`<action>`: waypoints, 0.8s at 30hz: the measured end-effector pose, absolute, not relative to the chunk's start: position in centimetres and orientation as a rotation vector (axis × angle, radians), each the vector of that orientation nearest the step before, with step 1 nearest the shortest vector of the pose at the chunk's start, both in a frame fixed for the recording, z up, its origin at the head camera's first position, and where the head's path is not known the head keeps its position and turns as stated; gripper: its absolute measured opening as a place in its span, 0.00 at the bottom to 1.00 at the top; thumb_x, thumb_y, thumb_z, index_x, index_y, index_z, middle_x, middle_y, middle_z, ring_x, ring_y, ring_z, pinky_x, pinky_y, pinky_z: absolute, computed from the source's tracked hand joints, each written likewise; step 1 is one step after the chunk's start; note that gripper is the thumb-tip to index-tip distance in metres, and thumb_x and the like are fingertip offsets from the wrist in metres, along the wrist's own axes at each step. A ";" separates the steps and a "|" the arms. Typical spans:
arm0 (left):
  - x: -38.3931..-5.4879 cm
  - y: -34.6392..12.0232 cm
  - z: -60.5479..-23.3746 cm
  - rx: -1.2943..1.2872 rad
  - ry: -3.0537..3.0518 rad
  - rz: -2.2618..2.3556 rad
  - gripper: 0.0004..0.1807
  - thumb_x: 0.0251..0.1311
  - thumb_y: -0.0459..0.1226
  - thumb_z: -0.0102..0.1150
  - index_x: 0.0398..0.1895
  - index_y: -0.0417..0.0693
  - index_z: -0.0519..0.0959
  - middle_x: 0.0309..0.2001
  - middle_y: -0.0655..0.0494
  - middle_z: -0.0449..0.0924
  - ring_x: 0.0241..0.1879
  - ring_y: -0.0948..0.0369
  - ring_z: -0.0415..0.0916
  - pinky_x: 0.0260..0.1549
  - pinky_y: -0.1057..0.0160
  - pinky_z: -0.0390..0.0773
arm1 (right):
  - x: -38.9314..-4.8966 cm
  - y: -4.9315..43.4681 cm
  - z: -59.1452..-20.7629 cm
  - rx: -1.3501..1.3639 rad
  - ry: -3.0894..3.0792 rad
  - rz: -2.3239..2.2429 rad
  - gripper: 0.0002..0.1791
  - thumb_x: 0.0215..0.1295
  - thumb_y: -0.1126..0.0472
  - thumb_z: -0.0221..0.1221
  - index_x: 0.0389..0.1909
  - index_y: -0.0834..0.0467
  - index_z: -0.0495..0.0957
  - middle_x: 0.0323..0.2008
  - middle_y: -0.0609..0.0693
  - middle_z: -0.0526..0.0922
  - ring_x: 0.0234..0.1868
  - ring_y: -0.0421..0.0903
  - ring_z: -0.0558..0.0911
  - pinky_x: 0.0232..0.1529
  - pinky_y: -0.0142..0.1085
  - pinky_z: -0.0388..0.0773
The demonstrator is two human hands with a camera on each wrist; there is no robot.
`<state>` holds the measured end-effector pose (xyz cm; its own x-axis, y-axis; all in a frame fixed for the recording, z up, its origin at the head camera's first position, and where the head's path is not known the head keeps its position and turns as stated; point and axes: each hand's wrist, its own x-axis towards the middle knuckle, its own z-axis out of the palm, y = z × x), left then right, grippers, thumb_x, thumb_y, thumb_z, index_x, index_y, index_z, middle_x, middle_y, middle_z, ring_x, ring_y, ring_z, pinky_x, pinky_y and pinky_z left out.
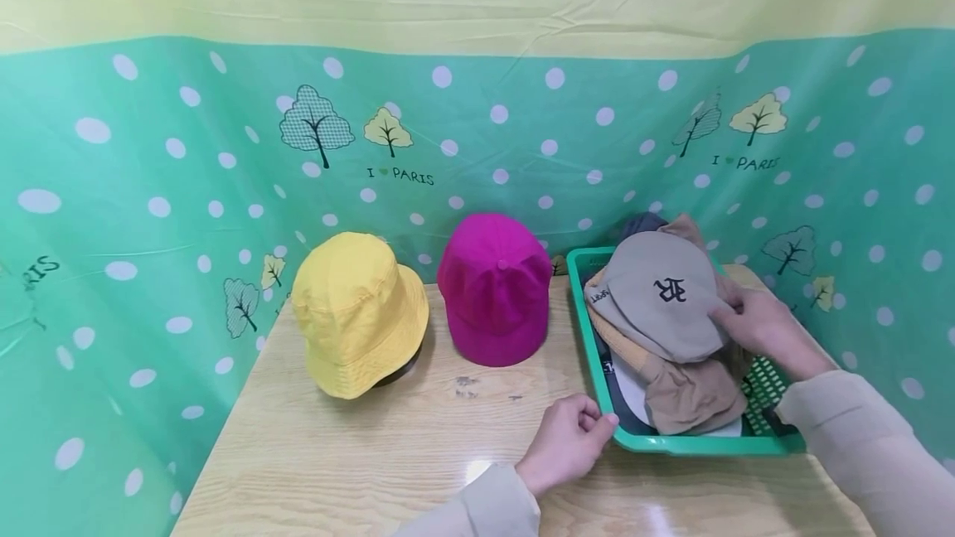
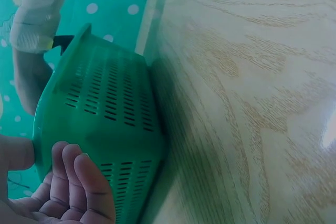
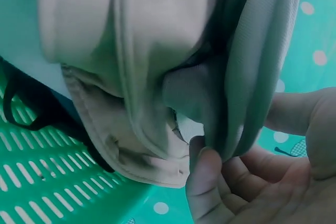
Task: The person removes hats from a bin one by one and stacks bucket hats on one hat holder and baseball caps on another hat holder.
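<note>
A green plastic basket (image 1: 701, 445) on the right of the table holds a heap of caps. On top of the heap lies a grey cap (image 1: 645, 309) with black lettering. My right hand (image 1: 764, 326) pinches that cap's right edge, thumb on one side and fingers on the other, as the right wrist view shows on the grey fabric (image 3: 257, 61). At the basket's near left corner my left hand (image 1: 570, 442) grips the rim. In the left wrist view its thumb is over the rim and its curled fingers (image 2: 79, 182) lie against the outer wall.
Left on the table (image 1: 358, 471) stands a yellow bucket hat (image 1: 351, 305), raised on something dark and mostly hidden. Beside it is a magenta cap (image 1: 496, 297). A brown cap (image 1: 694, 396) lies under the grey one. Dotted green cloth (image 1: 500, 139) hangs behind and at both sides.
</note>
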<state>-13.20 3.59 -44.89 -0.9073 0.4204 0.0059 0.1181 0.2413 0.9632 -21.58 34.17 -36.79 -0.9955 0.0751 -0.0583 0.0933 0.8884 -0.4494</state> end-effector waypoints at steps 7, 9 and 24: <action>-13.1 3.6 -44.8 0.501 2.239 1.742 0.10 0.64 0.41 0.58 0.28 0.45 0.76 0.18 0.64 0.74 0.16 0.70 0.70 0.17 0.71 0.69 | -21.0 33.9 -36.0 0.170 2.957 -0.851 0.29 0.71 0.47 0.48 0.46 0.74 0.71 0.35 0.68 0.76 0.32 0.58 0.76 0.27 0.42 0.74; -13.1 3.6 -44.8 0.496 2.232 1.745 0.10 0.64 0.41 0.58 0.28 0.45 0.76 0.18 0.64 0.74 0.16 0.70 0.70 0.16 0.71 0.69 | -20.9 33.7 -35.8 0.177 2.928 -0.927 0.26 0.71 0.47 0.48 0.42 0.71 0.72 0.29 0.60 0.74 0.27 0.52 0.73 0.24 0.40 0.71; -13.1 3.6 -44.8 0.489 2.197 1.753 0.10 0.64 0.41 0.58 0.28 0.45 0.75 0.19 0.62 0.76 0.18 0.69 0.72 0.16 0.71 0.69 | -18.8 31.5 -33.9 0.183 2.913 -1.191 0.29 0.71 0.40 0.44 0.47 0.66 0.70 0.39 0.59 0.72 0.34 0.51 0.72 0.28 0.40 0.75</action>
<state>-13.13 3.55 -44.83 -0.9012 0.4332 -0.0131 0.0835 0.2033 0.9755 -18.79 31.55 -33.88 -0.9932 0.1114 -0.0337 0.1031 0.7076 -0.6990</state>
